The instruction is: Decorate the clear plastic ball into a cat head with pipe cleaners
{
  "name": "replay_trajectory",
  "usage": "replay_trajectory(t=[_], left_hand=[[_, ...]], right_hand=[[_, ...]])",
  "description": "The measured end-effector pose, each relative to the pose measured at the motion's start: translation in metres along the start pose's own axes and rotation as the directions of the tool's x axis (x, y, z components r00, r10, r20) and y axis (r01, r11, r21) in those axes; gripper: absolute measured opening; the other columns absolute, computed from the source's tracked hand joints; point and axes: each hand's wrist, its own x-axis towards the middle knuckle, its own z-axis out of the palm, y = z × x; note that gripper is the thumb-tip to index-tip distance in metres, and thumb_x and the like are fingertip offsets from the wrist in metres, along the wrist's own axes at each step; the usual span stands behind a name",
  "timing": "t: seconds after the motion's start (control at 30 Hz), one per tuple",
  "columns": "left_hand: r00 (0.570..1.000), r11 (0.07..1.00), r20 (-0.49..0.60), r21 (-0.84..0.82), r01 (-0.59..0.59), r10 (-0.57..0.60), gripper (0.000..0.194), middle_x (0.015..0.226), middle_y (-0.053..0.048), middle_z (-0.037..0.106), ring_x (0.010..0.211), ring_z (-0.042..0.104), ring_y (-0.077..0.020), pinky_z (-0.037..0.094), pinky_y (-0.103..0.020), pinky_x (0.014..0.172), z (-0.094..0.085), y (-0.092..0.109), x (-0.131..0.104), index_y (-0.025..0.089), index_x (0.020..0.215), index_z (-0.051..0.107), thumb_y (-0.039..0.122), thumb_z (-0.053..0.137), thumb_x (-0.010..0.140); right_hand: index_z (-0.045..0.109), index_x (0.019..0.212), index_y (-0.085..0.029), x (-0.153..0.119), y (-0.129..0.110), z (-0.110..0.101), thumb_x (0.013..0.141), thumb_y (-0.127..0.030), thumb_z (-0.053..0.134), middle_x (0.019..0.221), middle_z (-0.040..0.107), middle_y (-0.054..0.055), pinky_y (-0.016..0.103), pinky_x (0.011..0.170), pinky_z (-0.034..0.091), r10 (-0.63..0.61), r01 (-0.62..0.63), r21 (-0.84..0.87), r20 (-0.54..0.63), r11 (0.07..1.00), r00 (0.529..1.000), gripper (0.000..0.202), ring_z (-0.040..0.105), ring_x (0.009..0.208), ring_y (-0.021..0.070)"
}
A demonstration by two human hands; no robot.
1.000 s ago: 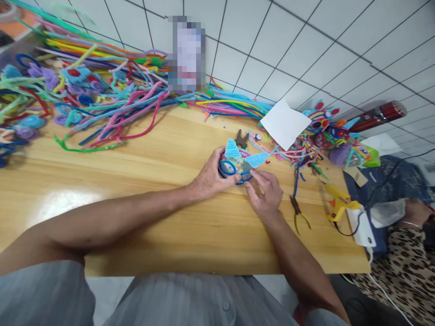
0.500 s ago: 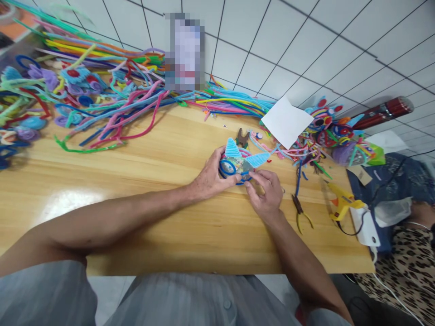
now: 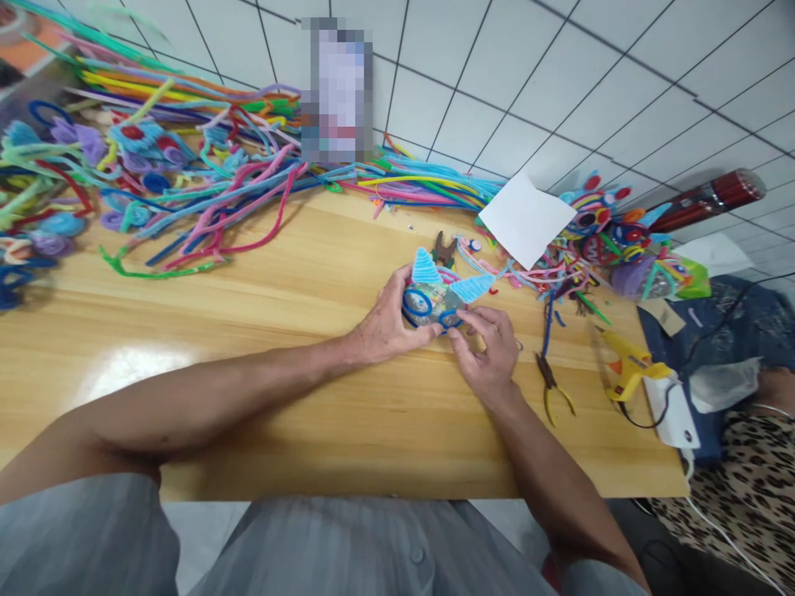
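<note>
A rounded, see-through craft (image 3: 438, 300) with two light-blue pipe-cleaner ears (image 3: 426, 266) sits in my left hand (image 3: 388, 324), whose fingers wrap round its left side and thumb lies along the bottom edge. On its front are two dark-blue pipe-cleaner rings, a left ring (image 3: 417, 303) and a right ring (image 3: 450, 319). My right hand (image 3: 490, 348) has its thumb and index finger at the right ring, closed on its edge. Just behind the craft lie dark-jawed pliers (image 3: 445, 248), partly hidden by it.
Pipe cleaners (image 3: 248, 207) are heaped along the back and left. A white paper (image 3: 527, 219) lies by finished crafts (image 3: 596, 215). Yellow-handled pliers (image 3: 550, 385), a yellow glue gun (image 3: 630, 364) and a white power strip (image 3: 671, 412) are at right, near a person in a leopard-print garment (image 3: 745, 480).
The right ring has come up slightly and shows more plainly on the craft's front. Both hands keep nearly the same place and hold; the view has shifted a little.
</note>
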Motion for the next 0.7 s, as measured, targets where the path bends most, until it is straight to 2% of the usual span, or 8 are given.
replay_trajectory(t=[0.23, 0.7], left_hand=[[1.0, 0.999, -0.002, -0.019, -0.029, 0.029, 0.083, 0.158, -0.019, 0.055, 0.148, 0.055, -0.0364, 0.044, -0.059, 0.129, -0.0007, -0.0005, 0.0003, 0.022, 0.152, 0.04, 0.051, 0.083, 0.086], [1.0, 1.0, -0.021, -0.006, 0.008, -0.008, 0.081, 0.152, -0.016, 0.058, 0.142, 0.057, -0.0351, 0.047, -0.056, 0.124, -0.0013, -0.0018, 0.0003, 0.025, 0.151, 0.043, 0.054, 0.083, 0.088]], right_hand=[[0.068, 0.133, -0.029, 0.0002, 0.0003, 0.0, 0.099, -0.02, 0.075, 0.109, 0.073, 0.007, 0.034, 0.067, 0.063, -0.003, 0.003, -0.016, 0.006, 1.0, 1.0, 0.036, 0.073, 0.083, 0.02], [0.067, 0.139, -0.032, 0.0007, -0.0022, 0.0002, 0.097, -0.017, 0.077, 0.11, 0.074, 0.007, 0.035, 0.072, 0.065, -0.003, 0.003, 0.008, -0.009, 1.0, 1.0, 0.045, 0.075, 0.094, 0.0231]])
